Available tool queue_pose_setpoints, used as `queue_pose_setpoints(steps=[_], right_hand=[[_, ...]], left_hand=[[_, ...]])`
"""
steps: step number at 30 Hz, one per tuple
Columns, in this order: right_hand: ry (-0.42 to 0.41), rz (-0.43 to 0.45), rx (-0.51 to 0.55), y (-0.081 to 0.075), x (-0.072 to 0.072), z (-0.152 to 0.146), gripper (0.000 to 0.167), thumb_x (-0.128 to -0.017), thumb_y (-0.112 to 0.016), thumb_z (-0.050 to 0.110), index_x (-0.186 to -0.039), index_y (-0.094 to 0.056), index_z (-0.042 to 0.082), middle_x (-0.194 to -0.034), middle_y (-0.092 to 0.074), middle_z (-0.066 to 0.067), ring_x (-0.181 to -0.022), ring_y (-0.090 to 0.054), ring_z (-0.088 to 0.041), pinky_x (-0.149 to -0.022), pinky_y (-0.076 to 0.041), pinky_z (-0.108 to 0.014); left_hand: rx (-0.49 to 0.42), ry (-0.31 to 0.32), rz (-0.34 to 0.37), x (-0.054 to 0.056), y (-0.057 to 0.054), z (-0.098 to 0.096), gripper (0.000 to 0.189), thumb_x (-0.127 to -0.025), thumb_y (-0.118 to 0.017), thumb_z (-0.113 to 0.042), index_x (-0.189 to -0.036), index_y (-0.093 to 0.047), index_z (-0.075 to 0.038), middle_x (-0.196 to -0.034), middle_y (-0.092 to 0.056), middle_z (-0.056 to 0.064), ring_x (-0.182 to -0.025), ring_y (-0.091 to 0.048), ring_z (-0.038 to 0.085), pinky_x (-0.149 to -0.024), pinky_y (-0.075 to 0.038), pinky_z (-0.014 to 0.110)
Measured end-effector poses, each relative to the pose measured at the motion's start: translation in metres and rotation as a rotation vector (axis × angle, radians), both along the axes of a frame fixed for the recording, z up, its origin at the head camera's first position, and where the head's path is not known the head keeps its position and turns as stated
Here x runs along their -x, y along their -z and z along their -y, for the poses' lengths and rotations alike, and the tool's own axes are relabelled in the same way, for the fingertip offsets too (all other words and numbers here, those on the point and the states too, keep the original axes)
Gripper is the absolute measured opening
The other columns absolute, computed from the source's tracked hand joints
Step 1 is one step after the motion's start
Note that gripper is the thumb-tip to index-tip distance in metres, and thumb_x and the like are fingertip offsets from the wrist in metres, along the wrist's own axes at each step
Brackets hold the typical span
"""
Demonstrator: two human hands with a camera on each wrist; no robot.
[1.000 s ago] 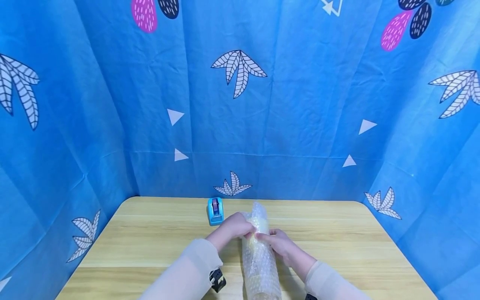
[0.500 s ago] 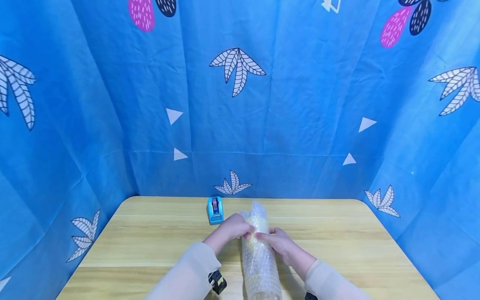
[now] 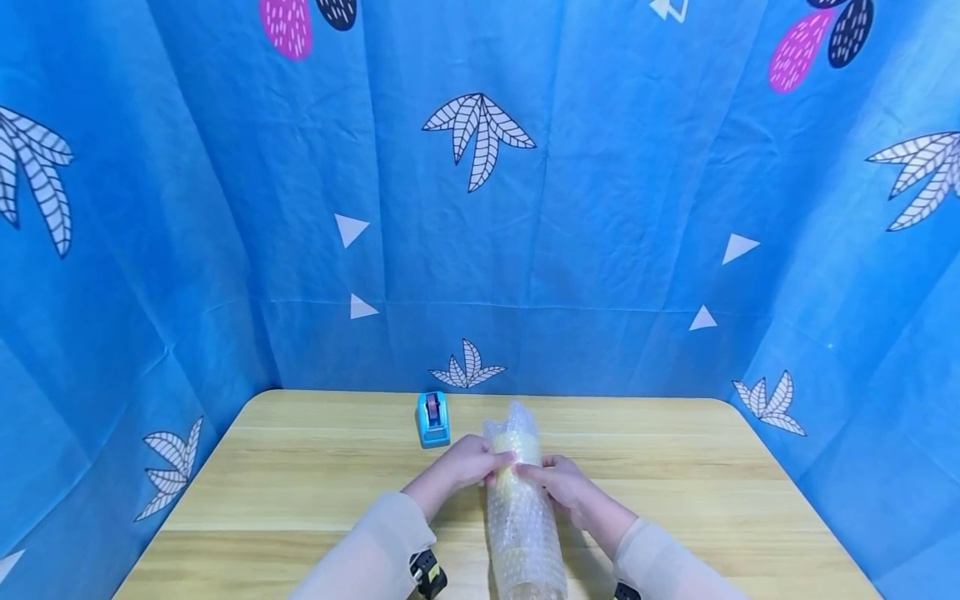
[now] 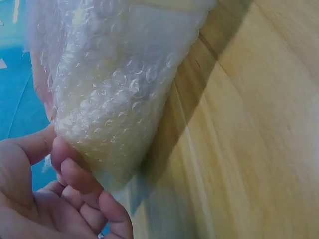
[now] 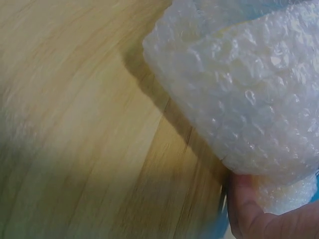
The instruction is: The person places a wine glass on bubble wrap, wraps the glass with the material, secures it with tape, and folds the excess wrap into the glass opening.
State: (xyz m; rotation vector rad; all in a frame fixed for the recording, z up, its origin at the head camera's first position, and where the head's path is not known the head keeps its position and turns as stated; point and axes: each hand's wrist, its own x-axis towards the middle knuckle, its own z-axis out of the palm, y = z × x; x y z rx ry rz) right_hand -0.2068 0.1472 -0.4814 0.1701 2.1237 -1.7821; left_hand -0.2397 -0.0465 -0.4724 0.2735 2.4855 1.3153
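Observation:
A long bundle of bubble wrap (image 3: 522, 533) lies on the wooden table, its narrower end pointing away from me. Pale yellowish patches show through or on the wrap near its far end; what is inside cannot be made out. My left hand (image 3: 467, 462) pinches the bundle from the left, thumb over its top. In the left wrist view, the fingers (image 4: 82, 179) curl at the edge of the wrap. From the right, my right hand (image 3: 570, 486) holds the bundle, thumb on top, the other fingers partly hidden. The right wrist view shows fingers (image 5: 244, 201) against the wrap.
A blue tape dispenser (image 3: 433, 421) stands near the table's back edge, left of the bundle. The wooden table (image 3: 675, 467) reaches to a blue patterned curtain (image 3: 600, 208) at the back and sides.
My left hand has shifted slightly, and its thumb now lies straighter across the top of the bundle. The right hand keeps its hold. The bundle stays nearly in place.

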Motion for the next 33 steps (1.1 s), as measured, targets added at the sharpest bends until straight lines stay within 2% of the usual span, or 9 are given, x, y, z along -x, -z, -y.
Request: queue_pose_setpoints(steps=[3,9,17,24,28,33], right_hand=[[-0.002,-0.008,-0.004,-0.001,0.0,0.0,0.057,-0.09,-0.074,0.031,-0.119,-0.045,-0.008,-0.103,-0.062,-0.016,-0.087,-0.064,-0.023,-0.079,-0.057,-0.036],[-0.023,-0.004,-0.011,-0.001,0.002,-0.001,0.057,-0.091,-0.073,0.033,-0.121,-0.047,-0.008,-0.102,-0.063,-0.015,-0.086,-0.064,-0.022,-0.077,-0.057,-0.036],[-0.035,0.004,-0.02,0.001,0.004,-0.002,0.058,-0.092,-0.071,0.033,-0.125,-0.046,-0.009,-0.101,-0.062,-0.014,-0.085,-0.063,-0.023,-0.075,-0.057,-0.036],[-0.035,0.012,-0.007,-0.005,0.003,-0.004,0.068,-0.09,-0.075,0.033,-0.13,-0.041,-0.011,-0.103,-0.061,-0.016,-0.088,-0.063,-0.024,-0.077,-0.057,-0.036],[-0.062,0.018,0.002,-0.008,0.005,-0.005,0.073,-0.089,-0.076,0.034,-0.132,-0.039,-0.012,-0.104,-0.064,-0.017,-0.088,-0.066,-0.024,-0.077,-0.059,-0.037],[-0.126,0.003,-0.019,-0.013,0.007,-0.006,0.063,-0.091,-0.072,0.029,-0.128,-0.043,-0.013,-0.101,-0.067,-0.018,-0.086,-0.069,-0.024,-0.077,-0.06,-0.04]], left_hand=[[-0.059,0.005,0.024,-0.001,0.001,0.001,0.041,-0.096,-0.066,-0.04,-0.071,-0.057,-0.009,-0.058,-0.057,-0.001,-0.054,-0.045,0.012,-0.055,-0.039,0.024],[-0.118,0.022,0.07,-0.002,0.003,0.005,0.036,-0.097,-0.064,-0.039,-0.078,-0.056,-0.009,-0.065,-0.058,0.0,-0.059,-0.049,0.013,-0.06,-0.043,0.025],[-0.192,0.077,0.146,-0.005,0.002,0.012,0.021,-0.098,-0.063,-0.019,-0.083,-0.054,-0.008,-0.07,-0.056,0.002,-0.058,-0.045,0.012,-0.054,-0.035,0.022],[-0.203,0.055,0.152,-0.004,0.001,0.011,0.022,-0.096,-0.065,-0.02,-0.079,-0.055,-0.01,-0.068,-0.055,0.0,-0.055,-0.042,0.011,-0.051,-0.032,0.02],[-0.195,0.044,0.162,-0.003,0.001,0.011,0.023,-0.096,-0.066,-0.021,-0.078,-0.056,-0.01,-0.067,-0.054,0.0,-0.055,-0.042,0.011,-0.051,-0.032,0.02],[-0.187,0.047,0.163,-0.004,-0.001,0.01,0.022,-0.095,-0.067,-0.019,-0.078,-0.057,-0.009,-0.068,-0.055,0.001,-0.055,-0.043,0.011,-0.051,-0.033,0.02]])
